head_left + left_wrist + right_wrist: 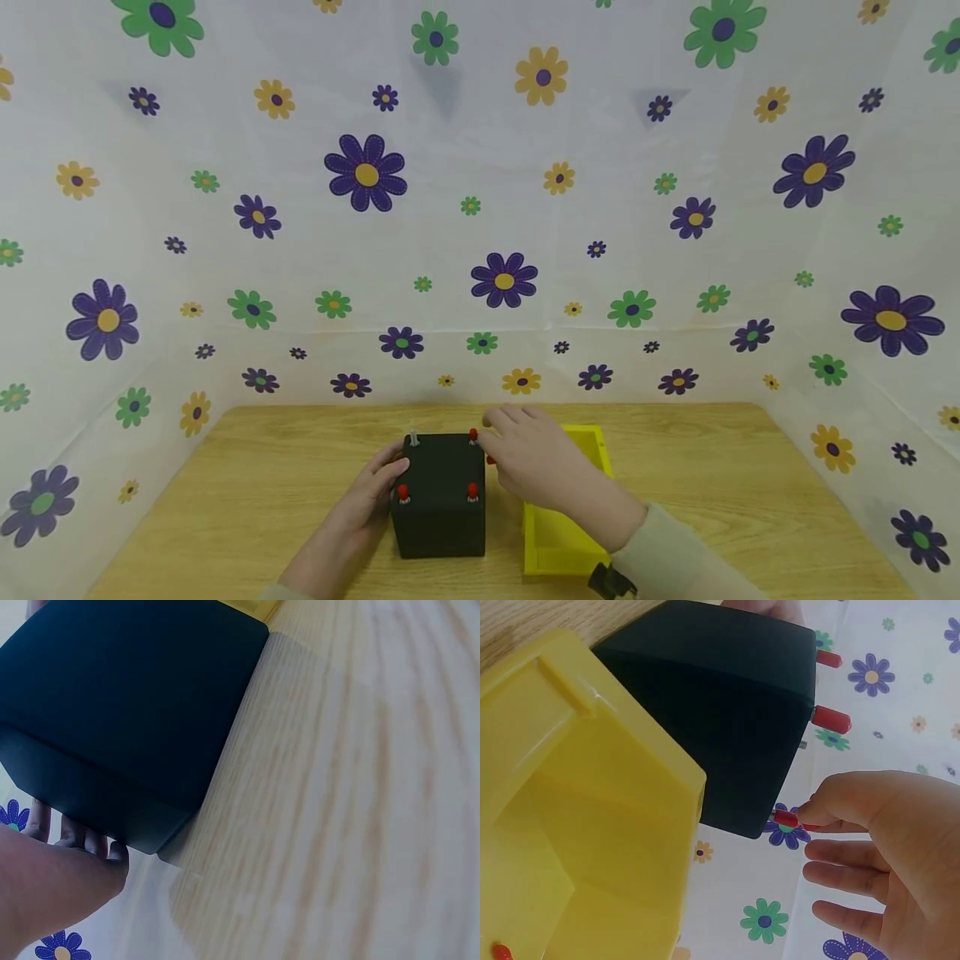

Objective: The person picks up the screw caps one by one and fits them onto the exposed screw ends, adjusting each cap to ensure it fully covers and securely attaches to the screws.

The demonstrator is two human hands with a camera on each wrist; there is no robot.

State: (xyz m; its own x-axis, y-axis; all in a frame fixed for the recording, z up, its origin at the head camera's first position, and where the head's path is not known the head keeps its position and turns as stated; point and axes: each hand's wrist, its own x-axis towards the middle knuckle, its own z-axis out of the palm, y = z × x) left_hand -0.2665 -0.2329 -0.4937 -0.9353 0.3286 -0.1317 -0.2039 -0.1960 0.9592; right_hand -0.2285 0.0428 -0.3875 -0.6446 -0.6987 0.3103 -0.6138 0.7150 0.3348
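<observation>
A black box (438,525) stands on the table with toggle switches at the corners of its top. Red caps cover three switches, among them the front-left cap (403,492) and front-right cap (472,491); the back-left switch lever (413,438) is bare metal. My left hand (367,492) holds the box's left side, thumb at the top edge and fingers at the back. Beside the back-right capped switch (785,818), my right hand (900,855) pinches a small red cap (808,826) between thumb and index finger, mostly hidden by them. Its other fingers extend loosely.
A yellow bin (551,560) stands right of the box, partly covered by my right forearm. One red cap (502,952) shows inside it. The wooden table (712,500) is enclosed by a white flower-patterned sheet (450,233).
</observation>
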